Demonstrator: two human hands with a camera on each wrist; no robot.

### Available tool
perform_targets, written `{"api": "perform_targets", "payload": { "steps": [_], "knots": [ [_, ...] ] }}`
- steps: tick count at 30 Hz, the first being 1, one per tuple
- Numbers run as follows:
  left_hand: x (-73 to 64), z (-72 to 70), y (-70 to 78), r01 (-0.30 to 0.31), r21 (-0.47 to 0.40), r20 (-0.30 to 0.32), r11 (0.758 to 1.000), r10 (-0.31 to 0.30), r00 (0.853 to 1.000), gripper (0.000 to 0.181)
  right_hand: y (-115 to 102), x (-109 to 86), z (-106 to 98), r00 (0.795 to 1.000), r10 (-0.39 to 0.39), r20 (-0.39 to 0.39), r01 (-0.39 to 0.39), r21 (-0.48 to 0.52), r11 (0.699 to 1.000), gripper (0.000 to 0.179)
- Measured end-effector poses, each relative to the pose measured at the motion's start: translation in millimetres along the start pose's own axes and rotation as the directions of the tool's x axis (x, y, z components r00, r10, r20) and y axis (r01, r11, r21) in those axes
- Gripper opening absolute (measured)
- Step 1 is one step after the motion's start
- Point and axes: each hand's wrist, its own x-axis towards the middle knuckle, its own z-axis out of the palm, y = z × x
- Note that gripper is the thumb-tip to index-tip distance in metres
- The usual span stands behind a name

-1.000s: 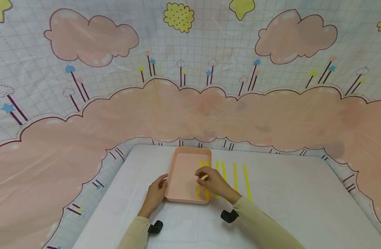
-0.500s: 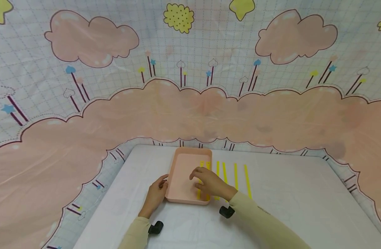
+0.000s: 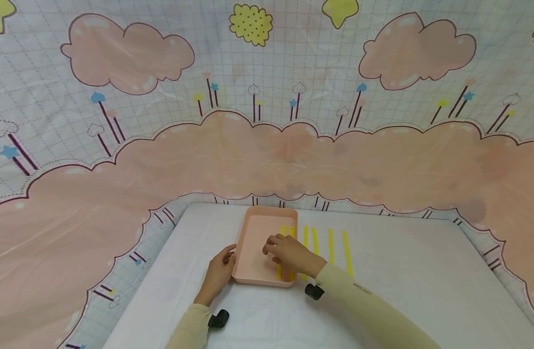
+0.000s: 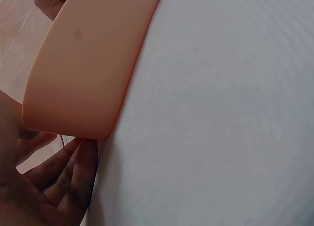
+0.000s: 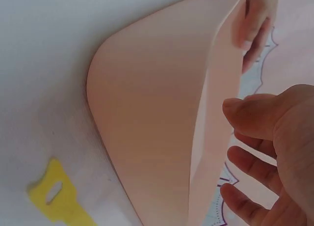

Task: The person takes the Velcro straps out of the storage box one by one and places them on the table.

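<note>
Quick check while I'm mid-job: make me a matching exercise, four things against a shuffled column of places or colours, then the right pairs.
1. tray
2. left hand
3. right hand
4. rightmost yellow strip

A. above the tray
B. on the white table, right of the tray
C. peach-pink
D. at the tray's left side

Pairs: 1-C, 2-D, 3-A, 4-B

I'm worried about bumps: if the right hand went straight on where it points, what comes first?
Probably the peach tray, at its left wall: the right hand is over it, fingers pointing that way. Height is unclear, so it might clear the rim and meet the left hand.
</note>
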Motion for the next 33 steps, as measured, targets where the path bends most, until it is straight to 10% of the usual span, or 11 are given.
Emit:
{"api": "perform_targets", "payload": {
  "steps": [33],
  "knots": [
    [-1.6, -1.7, 2.4, 0.000, -0.013, -0.007, 1.000, 0.000, 1.000, 0.036, 13.7, 9.5, 24.0, 0.991, 0.053, 0.123, -0.018, -0.272, 0.962, 0.019]
  ]
}}
